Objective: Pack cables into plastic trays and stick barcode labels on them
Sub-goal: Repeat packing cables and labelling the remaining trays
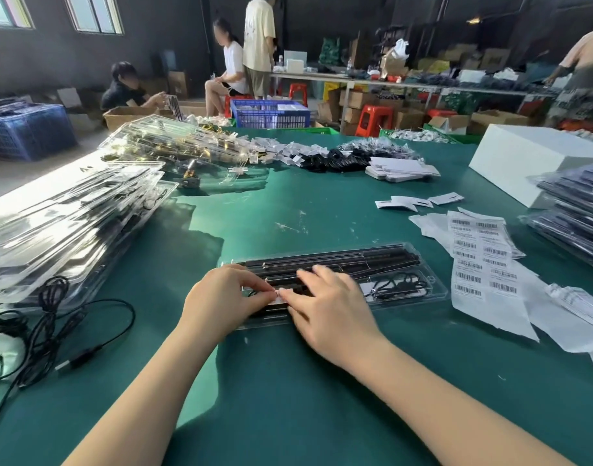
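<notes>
A clear plastic tray (419, 294) lies closed on the green table in front of me, with black rods and a coiled black cable inside. A small white barcode label (281, 295) sits on the tray's near left part. My left hand (221, 301) pinches the label's left end with thumb and forefinger. My right hand (328, 307) holds its right end with the fingertips, the other fingers spread over the tray lid. A sheet of barcode labels (480, 264) lies to the right of the tray.
Stacks of clear trays (69, 216) fill the left side, with loose black cables (49, 327) below them. Packed trays (577, 210) and a white box (523, 159) stand at right. Bundled cables (338, 159) and white cards (399, 169) lie at the back. Several people work beyond the table.
</notes>
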Available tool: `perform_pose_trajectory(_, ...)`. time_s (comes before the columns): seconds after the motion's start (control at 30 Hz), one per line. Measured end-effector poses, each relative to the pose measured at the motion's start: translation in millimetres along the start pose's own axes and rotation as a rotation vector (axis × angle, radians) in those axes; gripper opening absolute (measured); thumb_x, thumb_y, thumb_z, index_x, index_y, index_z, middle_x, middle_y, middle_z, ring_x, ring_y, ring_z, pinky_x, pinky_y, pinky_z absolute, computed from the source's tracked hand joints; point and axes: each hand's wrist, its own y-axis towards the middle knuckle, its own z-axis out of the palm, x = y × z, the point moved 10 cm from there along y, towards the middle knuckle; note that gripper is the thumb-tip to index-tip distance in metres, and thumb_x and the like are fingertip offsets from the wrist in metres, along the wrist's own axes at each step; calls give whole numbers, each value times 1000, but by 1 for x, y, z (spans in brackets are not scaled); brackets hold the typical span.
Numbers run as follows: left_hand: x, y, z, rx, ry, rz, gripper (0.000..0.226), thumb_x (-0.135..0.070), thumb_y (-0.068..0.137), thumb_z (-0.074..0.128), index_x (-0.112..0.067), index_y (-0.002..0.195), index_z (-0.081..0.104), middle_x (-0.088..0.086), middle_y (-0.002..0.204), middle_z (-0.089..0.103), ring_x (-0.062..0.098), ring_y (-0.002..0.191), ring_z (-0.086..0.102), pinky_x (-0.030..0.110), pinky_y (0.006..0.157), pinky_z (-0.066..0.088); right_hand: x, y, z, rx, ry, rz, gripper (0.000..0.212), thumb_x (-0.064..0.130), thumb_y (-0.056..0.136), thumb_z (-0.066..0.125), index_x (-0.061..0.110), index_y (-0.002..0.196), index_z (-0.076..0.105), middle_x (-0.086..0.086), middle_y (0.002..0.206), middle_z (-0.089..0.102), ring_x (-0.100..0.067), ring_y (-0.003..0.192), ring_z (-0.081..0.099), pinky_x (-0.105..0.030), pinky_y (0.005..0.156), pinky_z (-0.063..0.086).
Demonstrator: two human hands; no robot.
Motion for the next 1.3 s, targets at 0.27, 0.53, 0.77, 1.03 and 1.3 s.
perform_pose_trajectory(0.27, -55, -19, 20, 146, 599, 246, 43, -58, 93, 37, -35, 119, 61, -14, 124, 58, 11, 114, 54, 26, 83, 45, -216, -66, -6, 260, -75, 869, 71, 68, 92, 21, 15, 128, 51, -14, 130, 53, -34, 119, 49, -43, 96, 45)
perform_pose_trajectory(0.53, -50, -33, 57, 301, 770, 121, 52, -41, 103, 31, -37, 151, 11, 19, 156, 22, 29, 142, 26, 38, 116, 21, -255, -51, 7, 286, 662, 1075, 32, 32, 85, 71, 5, 97, 58, -12, 88, 56, -24, 73, 52, -29, 60, 41)
perform_pose_trajectory(0.77, -31, -47, 68, 356, 788, -30, 73, -70, 91, 13, -40, 140, -32, 21, 158, -10, 44, 145, -5, 49, 117, -3, -254, -47, 15, 371, 1274, 1143, 41, 30, 54, 85, 12, 87, 68, -3, 68, 64, -16, 56, 56, -26, 68, 49)
perform_pose_trajectory(1.03, -10, -14, 37, 74, 235, -205, 88, -79, 73, 14, -41, 152, 2, 17, 160, -9, 32, 146, -14, 44, 117, -6, -189, -58, -1, 231, 1748, 894, 26, 16, 77, 68, 6, 101, 71, -10, 93, 75, -23, 68, 71, -39, 62, 62)
perform_pose_trajectory(1.3, -26, -17, 57, 116, -1375, -382, 57, -54, 68, 60, -34, 121, 56, -2, 125, 65, 16, 114, 63, 35, 83, 55, -96, -70, -109, -543, 525, 48, 26, 17, 89, 66, 27, 113, 70, 17, 72, 69, 1, 52, 54, -9, 54, 42)
